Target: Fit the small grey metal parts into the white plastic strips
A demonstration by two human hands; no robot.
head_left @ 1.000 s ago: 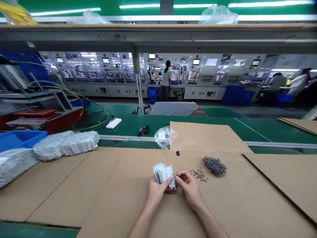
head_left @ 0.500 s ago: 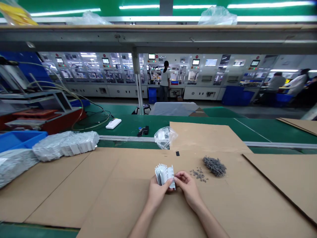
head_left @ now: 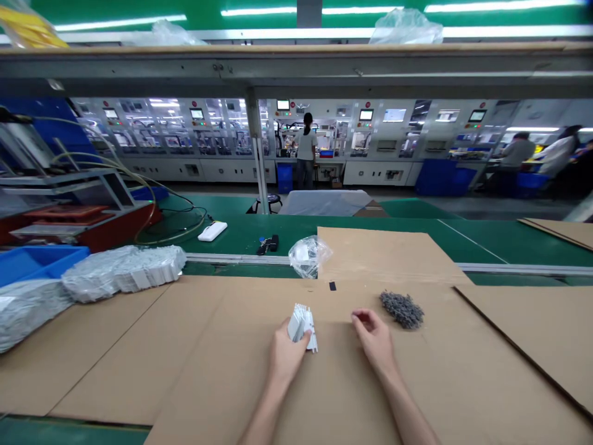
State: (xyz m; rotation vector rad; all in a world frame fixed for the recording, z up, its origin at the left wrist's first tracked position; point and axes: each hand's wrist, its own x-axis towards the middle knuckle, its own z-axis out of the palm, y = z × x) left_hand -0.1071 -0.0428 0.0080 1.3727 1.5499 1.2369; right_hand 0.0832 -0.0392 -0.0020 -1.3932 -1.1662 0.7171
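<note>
My left hand [head_left: 288,355] is closed round a fanned stack of thin white plastic parts [head_left: 301,324], its thumb lying across the front one. To the right, apart from the stack, my right hand [head_left: 376,343] hovers low over the cardboard with thumb and fingertips pinched together; anything between them is too small to make out. Just beyond that hand lies a heap of small dark grey pieces [head_left: 402,310]. The scattered loose pieces beside the heap are hidden behind my right hand.
Cardboard sheets [head_left: 208,371] cover the bench. White part stacks [head_left: 148,269] and a blue bin [head_left: 41,259] stand at left, near a red-based press [head_left: 92,216]. A clear plastic bag [head_left: 308,254], keys [head_left: 267,245] and a white box-like device [head_left: 212,231] lie farther back.
My right hand has left the white parts and moved right, over the loose grey pieces. My left hand has shifted slightly left with the stack, which is now turned a little.
</note>
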